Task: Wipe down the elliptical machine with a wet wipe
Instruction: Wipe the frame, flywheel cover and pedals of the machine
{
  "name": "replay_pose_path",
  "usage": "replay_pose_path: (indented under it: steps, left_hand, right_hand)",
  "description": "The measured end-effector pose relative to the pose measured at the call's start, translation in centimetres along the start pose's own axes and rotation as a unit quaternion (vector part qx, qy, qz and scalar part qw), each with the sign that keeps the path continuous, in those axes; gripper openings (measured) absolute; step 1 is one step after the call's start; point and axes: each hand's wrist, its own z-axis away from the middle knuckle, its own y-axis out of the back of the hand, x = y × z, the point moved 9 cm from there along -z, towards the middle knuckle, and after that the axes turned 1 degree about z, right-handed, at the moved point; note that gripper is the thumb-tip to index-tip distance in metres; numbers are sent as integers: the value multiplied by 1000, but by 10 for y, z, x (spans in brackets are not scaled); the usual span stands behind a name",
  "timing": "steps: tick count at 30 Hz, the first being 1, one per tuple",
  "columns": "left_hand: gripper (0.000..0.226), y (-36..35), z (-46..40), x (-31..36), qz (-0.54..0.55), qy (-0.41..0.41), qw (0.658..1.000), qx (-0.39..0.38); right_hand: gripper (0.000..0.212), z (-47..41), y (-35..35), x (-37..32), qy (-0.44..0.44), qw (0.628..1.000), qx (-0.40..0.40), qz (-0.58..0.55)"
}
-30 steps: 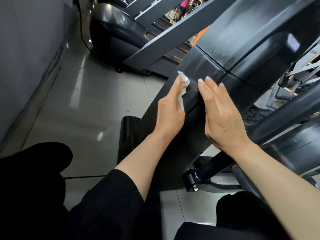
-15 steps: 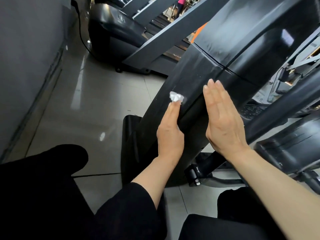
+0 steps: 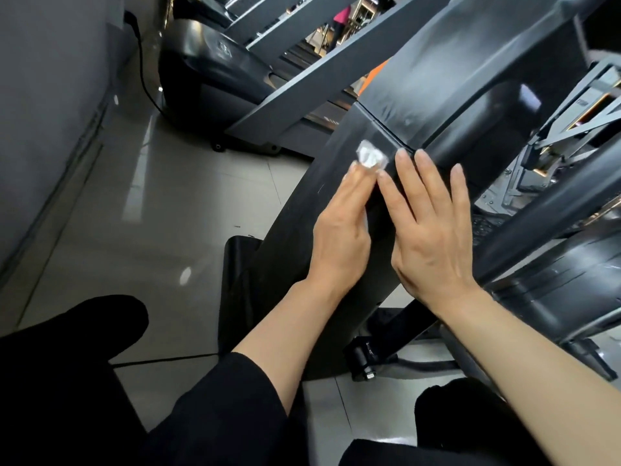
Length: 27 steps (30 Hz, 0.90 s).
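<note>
Head view | left hand [image 3: 339,237] presses wet wipe [image 3: 371,157], mostly hidden, perhaps pinched | right hand [image 3: 428,230] flat, open on elliptical machine [image 3: 437,79]

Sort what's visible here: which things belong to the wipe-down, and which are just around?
In the job:
- wet wipe, bunched under the left hand
- elliptical machine, its dark sloping cover being wiped
- right hand, flat on the cover

Just around:
- treadmill behind
- power cable by the wall
- tiled floor
</note>
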Motion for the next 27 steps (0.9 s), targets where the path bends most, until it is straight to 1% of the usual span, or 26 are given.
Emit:
replay_pose_path:
  steps: [1, 2, 3, 4, 6, 7, 8, 11, 12, 13, 15, 16, 17, 18, 20, 22, 23, 26, 27]
  left_hand:
    - [44, -7, -9, 8, 2, -30, 999, -23]
    - [44, -11, -15, 10, 0, -41, 998, -36]
    - [45, -10, -19, 4, -4, -35, 999, -34]
    - [45, -4, -21, -8, -6, -10, 1000, -19]
    - [46, 11, -22, -40, -7, 89, 996, 23]
    - [46, 13, -24, -50, -1, 124, 992, 30]
    - [47, 11, -30, -47, 14, 124, 992, 19]
    - [44, -8, -49, -16, 54, 33, 997, -42]
    - [44, -8, -55, -18, 47, 28, 998, -44]
    - [46, -3, -60, -28, 31, 47, 998, -39]
    - [52, 9, -61, -65, -3, 140, 990, -28]
    - [54, 13, -59, -77, 2, 179, 984, -26]
    - [55, 13, -61, -81, 27, 190, 981, -25]
    - [55, 10, -66, -75, 57, 174, 983, -28]
    - [51, -3, -80, -47, 103, 95, 988, -62]
    - [49, -10, -94, -32, 98, 25, 991, -89]
    - [49, -10, -100, -39, 84, 23, 992, -91]
    - [50, 4, -105, -74, 55, 103, 991, -60]
    - [51, 3, -106, -74, 63, 106, 991, -60]
  right_hand:
    - [52, -7, 3, 2, 1, 1000, 11, 5]
    - [49, -15, 5, 4, 2, 1000, 19, 10]
    - [45, -22, 5, 5, 4, 1000, 23, 14]
    - [42, -29, 5, 5, 10, 999, 23, 21]
    - [38, -41, 0, 1, 31, 999, 18, 36]
    - [37, -46, -3, -2, 40, 998, 16, 42]
    - [36, -51, -5, -4, 45, 998, 15, 46]
    - [34, -64, -12, -4, 33, 998, 25, 53]
    - [33, -67, -14, -3, 28, 998, 27, 56]
    - [33, -70, -17, -2, 27, 998, 27, 58]
    - [31, -72, -23, -3, 35, 997, 26, 66]
    - [31, -71, -26, -4, 41, 996, 27, 71]
    - [31, -70, -27, -5, 47, 996, 30, 76]
    - [32, -69, -28, -5, 51, 995, 34, 78]
    - [33, -67, -29, -6, 55, 995, 41, 77]
    - [32, -68, -28, -7, 54, 995, 45, 78]
    - [32, -69, -28, -7, 54, 994, 46, 80]
    - [31, -69, -27, -8, 53, 994, 52, 82]
    - [31, -69, -27, -8, 50, 994, 55, 82]
